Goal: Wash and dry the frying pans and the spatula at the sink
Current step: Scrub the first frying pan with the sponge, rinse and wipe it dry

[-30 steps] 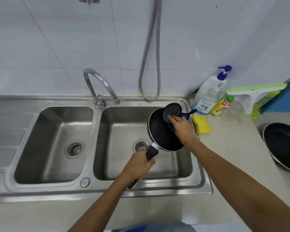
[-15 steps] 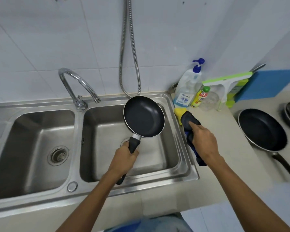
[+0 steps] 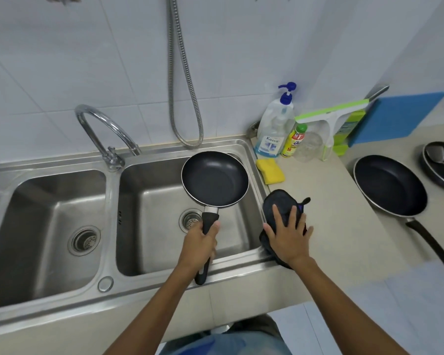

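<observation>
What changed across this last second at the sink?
The right hand took the dark cloth out of the small pan, carried it rightward to the counter and lies flat on it, fingers straight. The left hand still grips the small pan's handle over the right basin; the large pan stays put.
</observation>
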